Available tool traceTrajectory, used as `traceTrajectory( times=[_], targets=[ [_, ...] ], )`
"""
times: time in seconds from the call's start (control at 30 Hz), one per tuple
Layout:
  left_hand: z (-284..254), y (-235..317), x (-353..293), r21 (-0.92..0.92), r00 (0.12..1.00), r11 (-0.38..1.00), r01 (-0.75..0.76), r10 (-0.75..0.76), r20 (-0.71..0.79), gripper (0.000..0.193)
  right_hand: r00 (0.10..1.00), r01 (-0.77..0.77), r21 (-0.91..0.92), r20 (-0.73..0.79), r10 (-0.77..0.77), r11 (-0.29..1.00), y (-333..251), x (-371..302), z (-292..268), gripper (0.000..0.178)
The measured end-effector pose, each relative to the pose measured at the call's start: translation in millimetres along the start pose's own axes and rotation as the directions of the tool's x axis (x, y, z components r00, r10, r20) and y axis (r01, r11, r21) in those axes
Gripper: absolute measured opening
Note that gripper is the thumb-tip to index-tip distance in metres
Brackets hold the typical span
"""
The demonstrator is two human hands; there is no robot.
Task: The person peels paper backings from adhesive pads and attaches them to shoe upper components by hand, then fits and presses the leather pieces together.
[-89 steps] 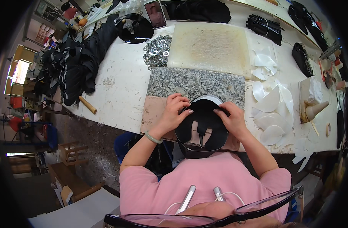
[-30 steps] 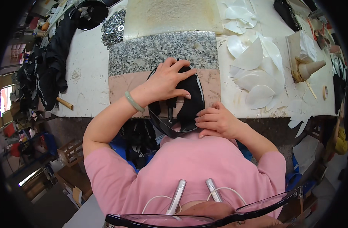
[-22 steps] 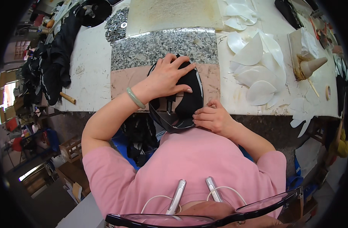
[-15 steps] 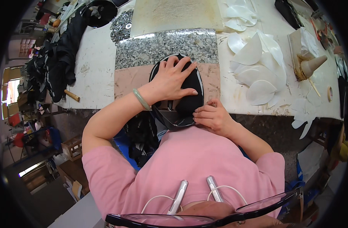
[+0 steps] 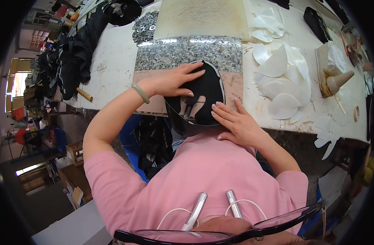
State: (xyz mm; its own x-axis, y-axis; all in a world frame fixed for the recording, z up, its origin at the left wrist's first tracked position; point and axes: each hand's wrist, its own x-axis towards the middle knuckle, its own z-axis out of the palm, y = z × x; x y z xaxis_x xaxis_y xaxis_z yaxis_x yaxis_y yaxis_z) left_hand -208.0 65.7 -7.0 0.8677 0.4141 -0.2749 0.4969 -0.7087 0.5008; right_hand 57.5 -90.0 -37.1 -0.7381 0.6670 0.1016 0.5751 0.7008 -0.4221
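Note:
A black, rounded piece of soft material with pale edging lies in front of me, its near part bending down over the table edge. It has a curved opening near the middle, and what kind of article it is I cannot tell. My left hand lies on its far left part, fingers stretched out and spread. At its right near edge rests my right hand, fingers extended and fingertips on the black material. Neither hand is wrapped round anything. A green bangle circles my left wrist.
Beyond the piece is a speckled stone slab, beside a pile of metal rings. White cut pieces are heaped on the right, near a stand with a cone. Black material and a wooden stick lie left.
My left hand has slid left on the black piece, uncovering its middle. My right hand has moved from the near edge onto its right side, fingers straightened. The view has shifted slightly.

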Motion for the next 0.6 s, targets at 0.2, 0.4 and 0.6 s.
traceTrajectory(
  times=[0.2, 0.4, 0.6],
  targets=[
    [10.4, -10.8, -11.6, 0.142, 0.997, 0.988, -0.059, 0.065, -0.037, 0.094, 0.952, -0.209, 0.511, 0.303, 0.054, 0.834, 28.2, 43.6, -31.3, 0.052],
    [8.1, -8.4, -8.7, 0.229, 0.992, 0.97, -0.08, 0.101, -0.081, 0.105, 0.99, 0.097, 0.009, -0.101, -0.096, 0.995, 42.0, 81.8, 1.2, 0.062],
    [16.7, -10.4, -13.1, 0.148, 0.983, 0.979, -0.138, 0.153, -0.097, 0.108, 0.966, 0.196, 0.145, 0.144, -0.216, 0.97, 32.7, 58.3, -5.2, 0.061]
  ],
)
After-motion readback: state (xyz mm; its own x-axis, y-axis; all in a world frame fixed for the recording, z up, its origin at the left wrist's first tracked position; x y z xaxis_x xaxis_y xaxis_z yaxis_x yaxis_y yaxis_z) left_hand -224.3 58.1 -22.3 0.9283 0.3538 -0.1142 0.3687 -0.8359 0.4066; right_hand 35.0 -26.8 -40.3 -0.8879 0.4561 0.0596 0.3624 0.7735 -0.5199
